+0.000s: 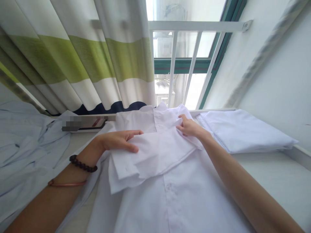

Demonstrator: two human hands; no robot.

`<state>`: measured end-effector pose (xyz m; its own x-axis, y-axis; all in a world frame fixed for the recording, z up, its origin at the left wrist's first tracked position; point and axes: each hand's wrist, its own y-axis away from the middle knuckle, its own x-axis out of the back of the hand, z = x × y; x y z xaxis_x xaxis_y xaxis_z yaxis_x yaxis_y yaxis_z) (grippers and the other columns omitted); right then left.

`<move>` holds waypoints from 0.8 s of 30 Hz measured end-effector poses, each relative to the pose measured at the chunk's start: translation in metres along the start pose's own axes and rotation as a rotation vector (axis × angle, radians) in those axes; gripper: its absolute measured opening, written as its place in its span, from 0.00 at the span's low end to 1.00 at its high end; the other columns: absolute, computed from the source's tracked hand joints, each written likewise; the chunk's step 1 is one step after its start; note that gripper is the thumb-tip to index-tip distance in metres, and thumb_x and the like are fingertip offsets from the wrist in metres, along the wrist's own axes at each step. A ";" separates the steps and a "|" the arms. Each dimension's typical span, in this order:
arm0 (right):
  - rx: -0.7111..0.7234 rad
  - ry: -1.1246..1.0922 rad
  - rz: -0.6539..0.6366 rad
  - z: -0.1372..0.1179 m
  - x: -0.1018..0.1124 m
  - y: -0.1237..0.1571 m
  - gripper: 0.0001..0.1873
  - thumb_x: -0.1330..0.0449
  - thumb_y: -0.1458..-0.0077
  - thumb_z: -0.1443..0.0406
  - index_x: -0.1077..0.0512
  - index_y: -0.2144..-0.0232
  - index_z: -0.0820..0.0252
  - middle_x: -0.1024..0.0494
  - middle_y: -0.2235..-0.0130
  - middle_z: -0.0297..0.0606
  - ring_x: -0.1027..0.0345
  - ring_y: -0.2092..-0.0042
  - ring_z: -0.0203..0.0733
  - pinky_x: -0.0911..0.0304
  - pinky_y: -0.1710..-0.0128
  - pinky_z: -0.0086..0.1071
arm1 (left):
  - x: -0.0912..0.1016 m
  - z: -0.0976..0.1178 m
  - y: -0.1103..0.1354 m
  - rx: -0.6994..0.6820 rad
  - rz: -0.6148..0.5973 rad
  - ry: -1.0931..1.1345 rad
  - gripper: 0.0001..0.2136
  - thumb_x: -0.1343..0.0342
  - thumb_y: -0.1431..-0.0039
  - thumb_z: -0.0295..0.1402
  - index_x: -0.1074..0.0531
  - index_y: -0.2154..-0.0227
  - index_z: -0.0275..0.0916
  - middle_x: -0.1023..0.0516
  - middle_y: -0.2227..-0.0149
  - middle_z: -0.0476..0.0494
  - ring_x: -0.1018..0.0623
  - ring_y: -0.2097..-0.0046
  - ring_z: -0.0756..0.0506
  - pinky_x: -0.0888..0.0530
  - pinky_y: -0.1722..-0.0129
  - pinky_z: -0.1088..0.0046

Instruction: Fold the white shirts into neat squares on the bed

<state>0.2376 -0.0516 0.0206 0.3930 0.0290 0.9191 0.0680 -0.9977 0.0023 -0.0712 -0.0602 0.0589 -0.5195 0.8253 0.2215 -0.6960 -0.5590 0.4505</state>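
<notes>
A white button-up shirt (pixel 184 191) lies front up on the surface before me, its collar toward the window. One sleeve (pixel 150 152) is folded across the chest, with the cuff end at the left. My left hand (pixel 119 140) has this sleeve between thumb and fingers near the cuff; some fingers are hidden by the cloth. At the shoulder on the right, my right hand (pixel 188 126) pinches the shirt fabric where the sleeve begins. The button placket runs down the middle beneath the sleeve.
A folded white garment (pixel 255 131) rests at the right by the wall. Rumpled white clothes (pixel 26 139) are heaped at the left, beside a partly blurred box (pixel 89 123). Behind stand a striped curtain (pixel 85 58) and a white window railing (pixel 194 26).
</notes>
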 end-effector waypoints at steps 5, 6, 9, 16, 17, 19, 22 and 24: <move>0.196 -0.023 -0.147 -0.046 0.029 0.032 0.20 0.44 0.44 0.56 0.35 0.52 0.58 0.26 0.53 0.43 0.30 0.61 0.42 0.38 0.67 0.31 | 0.003 0.003 -0.015 -0.112 0.442 0.167 0.17 0.37 0.52 0.40 0.37 0.63 0.43 0.29 0.78 0.57 0.30 0.81 0.53 0.37 0.83 0.81; 0.272 -0.048 -0.188 -0.056 0.033 0.039 0.16 0.43 0.44 0.55 0.32 0.57 0.57 0.25 0.55 0.41 0.30 0.63 0.40 0.39 0.69 0.30 | 0.001 0.005 -0.017 -0.133 0.485 0.180 0.16 0.37 0.52 0.39 0.38 0.66 0.42 0.31 0.79 0.58 0.32 0.82 0.54 0.38 0.84 0.81; 0.488 -0.164 -0.350 -0.082 0.040 0.056 0.14 0.42 0.44 0.53 0.30 0.65 0.56 0.23 0.65 0.35 0.30 0.70 0.35 0.40 0.73 0.27 | -0.006 0.013 -0.016 -0.191 0.485 0.226 0.14 0.39 0.52 0.37 0.39 0.69 0.41 0.32 0.79 0.57 0.33 0.81 0.55 0.39 0.83 0.81; 0.647 -0.056 -0.199 -0.100 0.034 0.073 0.22 0.36 0.54 0.46 0.32 0.69 0.57 0.27 0.73 0.31 0.35 0.73 0.35 0.45 0.77 0.28 | -0.017 0.016 -0.010 -0.337 0.457 0.376 0.15 0.38 0.56 0.31 0.41 0.70 0.40 0.26 0.66 0.51 0.25 0.69 0.50 0.29 0.70 0.75; 0.659 -0.029 -0.137 -0.102 0.032 0.074 0.24 0.36 0.55 0.45 0.33 0.68 0.57 0.27 0.73 0.31 0.36 0.73 0.36 0.47 0.77 0.28 | -0.017 0.015 -0.013 -0.353 0.502 0.393 0.16 0.38 0.56 0.30 0.42 0.72 0.40 0.26 0.65 0.50 0.25 0.68 0.49 0.29 0.69 0.74; 0.697 0.011 -0.003 -0.105 0.027 0.074 0.24 0.36 0.55 0.46 0.35 0.67 0.57 0.27 0.71 0.33 0.37 0.73 0.36 0.50 0.77 0.29 | -0.018 0.013 -0.019 -0.381 0.568 0.426 0.17 0.38 0.56 0.31 0.45 0.74 0.40 0.26 0.67 0.50 0.25 0.68 0.49 0.29 0.69 0.73; 0.723 0.002 0.121 -0.107 0.022 0.070 0.14 0.39 0.46 0.55 0.36 0.65 0.58 0.27 0.67 0.35 0.37 0.72 0.35 0.51 0.75 0.29 | -0.022 0.012 -0.024 -0.398 0.564 0.415 0.17 0.39 0.55 0.34 0.46 0.75 0.41 0.29 0.72 0.51 0.26 0.71 0.49 0.30 0.73 0.73; 0.706 -0.050 0.152 -0.104 0.021 0.065 0.06 0.44 0.42 0.62 0.36 0.66 0.58 0.27 0.68 0.34 0.36 0.71 0.35 0.49 0.73 0.29 | -0.023 0.013 -0.024 -0.381 0.577 0.338 0.12 0.43 0.55 0.33 0.44 0.73 0.41 0.30 0.72 0.51 0.28 0.73 0.49 0.32 0.75 0.75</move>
<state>0.1544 -0.1220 0.0808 0.4853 -0.0876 0.8700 0.5785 -0.7139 -0.3946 -0.0357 -0.0650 0.0540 -0.9327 0.3596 0.0267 -0.3596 -0.9331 0.0016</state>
